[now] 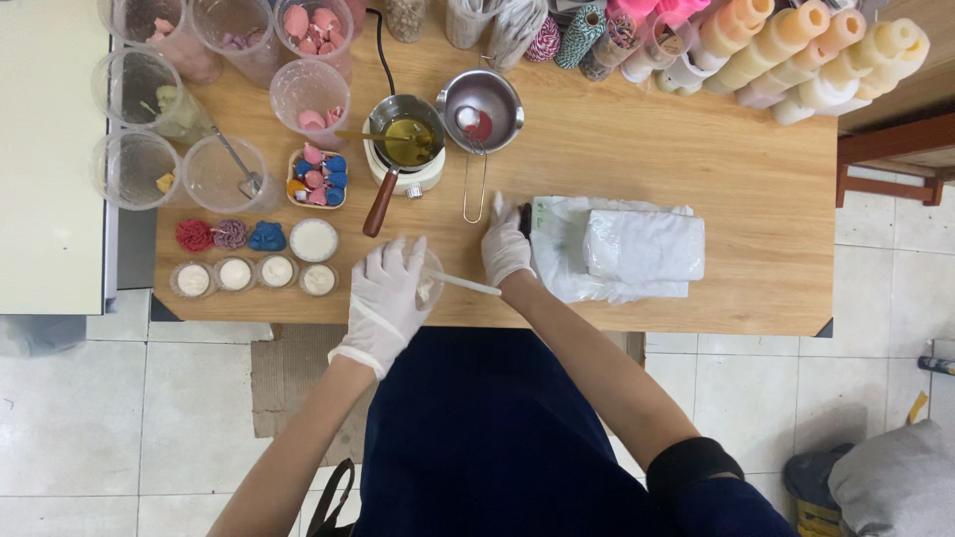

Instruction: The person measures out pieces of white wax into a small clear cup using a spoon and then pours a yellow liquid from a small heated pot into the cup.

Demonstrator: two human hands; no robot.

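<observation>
Fingers [390, 261] of the gloved left hand [386, 298] are spread and curl over a small clear cup [430, 281] at the near edge of the wooden worktop [696, 129]; something pale is inside the cup. One end of a thin white stick [466, 285] goes into this cup, and the other end reaches the gloved right hand [504, 249], but I cannot tell if its fingers pinch it. Just right of that hand lies a white plastic bag [637, 249]. Behind the hands, a small pot [406, 139] with yellow-green liquid sits on a white heater, and beside it a metal pitcher [481, 104] holds a little red. Left of the cup, four small round tins [235, 273] with white filling stand in a row. Clear cups [310, 94] with pink pieces stand farther back.
</observation>
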